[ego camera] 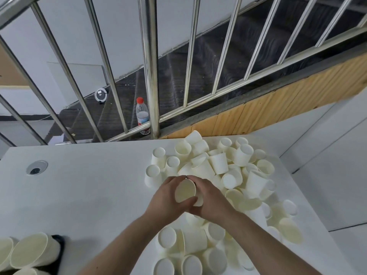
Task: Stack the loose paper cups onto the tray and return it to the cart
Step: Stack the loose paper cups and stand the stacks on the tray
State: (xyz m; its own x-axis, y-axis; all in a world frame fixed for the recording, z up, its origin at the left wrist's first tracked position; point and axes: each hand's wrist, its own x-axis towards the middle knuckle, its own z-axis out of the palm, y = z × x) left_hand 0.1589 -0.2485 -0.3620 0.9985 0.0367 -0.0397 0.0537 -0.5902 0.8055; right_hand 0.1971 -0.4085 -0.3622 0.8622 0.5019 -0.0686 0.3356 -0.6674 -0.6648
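Note:
A big heap of loose white paper cups [218,165] lies on the right half of the white table [89,185], some upright, some tipped over. Above the heap's near side, both hands meet around one paper cup [184,190] whose open mouth faces me. My left hand [164,201] wraps it from the left and below. My right hand [210,199] presses against it from the right. Stacked cups [29,251] lie on a dark tray [60,247] at the bottom left corner; most of the tray is hidden.
A steel stair railing [153,76] runs along the table's far edge, with dark stairs beyond. A clear bottle with a red cap [142,115] stands behind the rail. A round cable grommet [36,167] sits in the table's left part. The table's right edge drops off near the heap.

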